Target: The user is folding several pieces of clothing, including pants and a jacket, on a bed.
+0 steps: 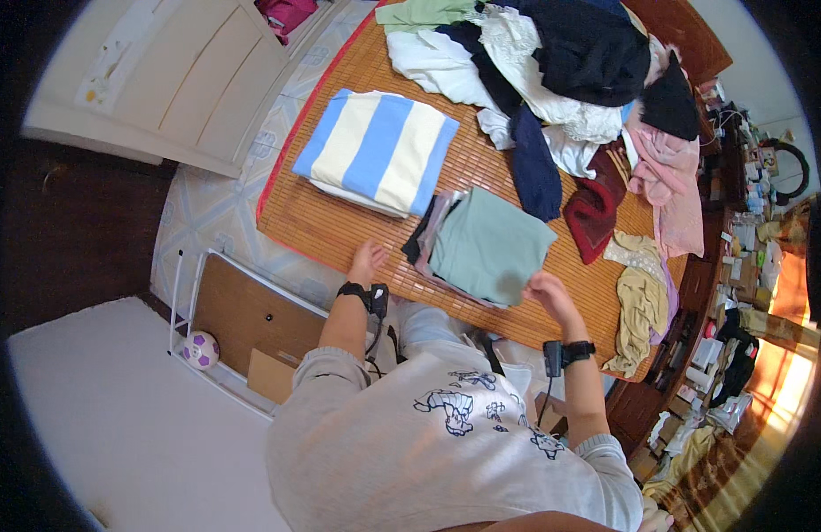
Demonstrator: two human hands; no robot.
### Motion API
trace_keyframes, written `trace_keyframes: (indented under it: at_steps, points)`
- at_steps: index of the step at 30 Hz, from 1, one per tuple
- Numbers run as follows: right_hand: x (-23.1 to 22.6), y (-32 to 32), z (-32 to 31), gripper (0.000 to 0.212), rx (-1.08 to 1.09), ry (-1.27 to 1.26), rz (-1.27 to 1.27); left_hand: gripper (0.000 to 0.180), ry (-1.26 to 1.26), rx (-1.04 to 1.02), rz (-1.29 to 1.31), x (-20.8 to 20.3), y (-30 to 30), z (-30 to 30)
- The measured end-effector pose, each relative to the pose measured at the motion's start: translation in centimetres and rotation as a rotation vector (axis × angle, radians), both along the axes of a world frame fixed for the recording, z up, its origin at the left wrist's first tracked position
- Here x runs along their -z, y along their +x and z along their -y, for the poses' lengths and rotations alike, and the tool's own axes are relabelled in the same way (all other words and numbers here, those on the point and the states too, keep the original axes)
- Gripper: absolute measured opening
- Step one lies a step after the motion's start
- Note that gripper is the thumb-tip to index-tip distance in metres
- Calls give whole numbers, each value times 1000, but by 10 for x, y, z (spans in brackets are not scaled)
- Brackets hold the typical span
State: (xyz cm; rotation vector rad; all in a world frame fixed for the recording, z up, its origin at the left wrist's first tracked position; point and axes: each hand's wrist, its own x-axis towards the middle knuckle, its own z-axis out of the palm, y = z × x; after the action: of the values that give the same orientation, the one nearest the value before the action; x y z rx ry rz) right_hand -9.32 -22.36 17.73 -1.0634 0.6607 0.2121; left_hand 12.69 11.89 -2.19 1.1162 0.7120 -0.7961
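Note:
A stack of folded clothes with a pale green garment [490, 244] on top lies near the front edge of the bed, with pink-grey and black folds showing at its left side. My right hand [552, 293] is beside the stack's right front corner, fingers loosely bent, holding nothing that I can see. To the left of the stack, my left hand [368, 262] is over the mat's edge with loose, parted fingers and nothing in them. Behind it sits a folded blue, white and cream striped cloth [375, 151] on top of other folded pieces.
A loose heap of clothes [588, 62] covers the far side of the woven bamboo mat [330, 217]. A dark red knit [597, 208], pink garment [676, 191] and yellow garment [641, 306] lie at the right. A folded table [242, 306] and ball [201, 350] stand at the left.

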Motion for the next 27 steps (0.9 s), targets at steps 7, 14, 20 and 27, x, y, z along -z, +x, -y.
trace_keyframes:
  at_steps: [7,14,20,27]
  points:
    - [-2,144,-95,7,-575,47,77,52,-182,54,-19,25,89,14]
    - [8,114,-72,6,-392,145,-197,38,-57,-281,163,51,111,45]
    - [-3,61,-40,8,-26,169,-381,42,-51,-131,176,64,123,51]
    - [2,23,-39,8,63,101,-447,41,-49,-102,178,54,159,78]
